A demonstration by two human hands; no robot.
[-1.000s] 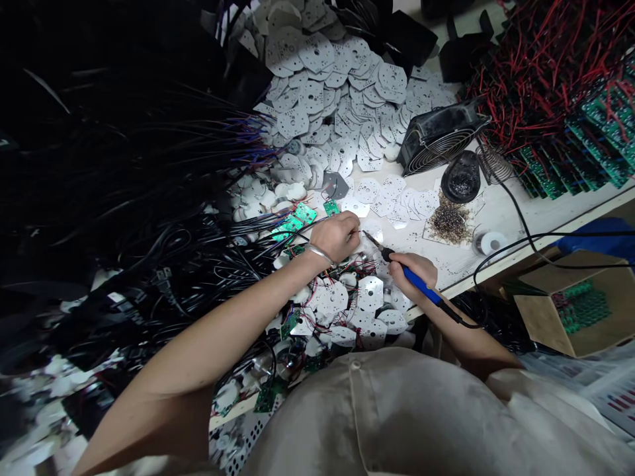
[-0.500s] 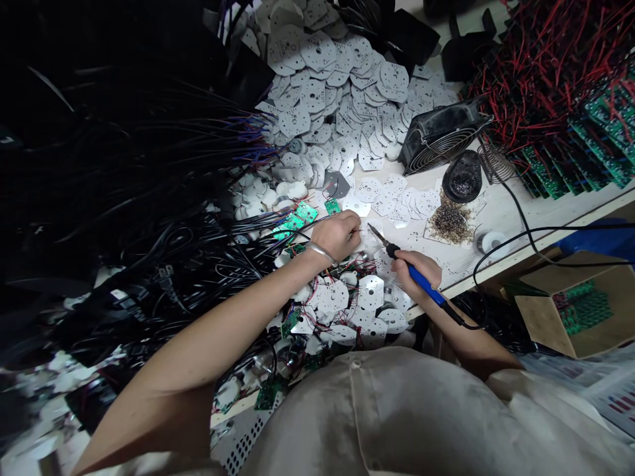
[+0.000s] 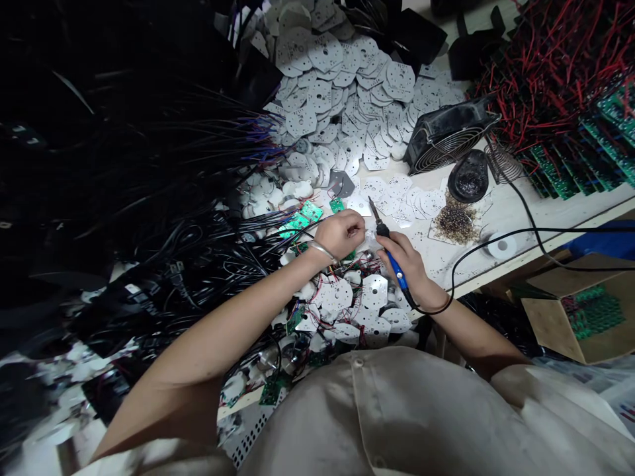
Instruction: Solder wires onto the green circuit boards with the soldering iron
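— Hands first: what is each one doing?

— Left hand (image 3: 342,233), a metal bangle (image 3: 321,251) on its wrist, is closed. Its fingertips pinch a small part (image 3: 364,233), too tiny to identify, just above the clutter. Right hand (image 3: 404,261) is wrapped pen-fashion round a soldering iron (image 3: 383,230). Its blue handle lies low and its dark metal tip angles away, close to the left fingertips. The hands nearly touch, and the pen grip probably steadies the tip for fine work.

— And around them?

— Below the wrists lie thin white plates (image 3: 373,291) punched with holes, tangled in fine red wire. To the left are small green circuit boards (image 3: 302,218) and glossy black cords (image 3: 198,264). To the right, the pale workbench (image 3: 516,205) carries a solder spool (image 3: 502,246), brown crumbs (image 3: 456,225), a black dish (image 3: 469,175) and a coiled wire stand (image 3: 501,165), all within reach. Farther back are a grilled black fan (image 3: 446,139), a drift of identical plates (image 3: 342,86) and red-wired boards (image 3: 570,119).
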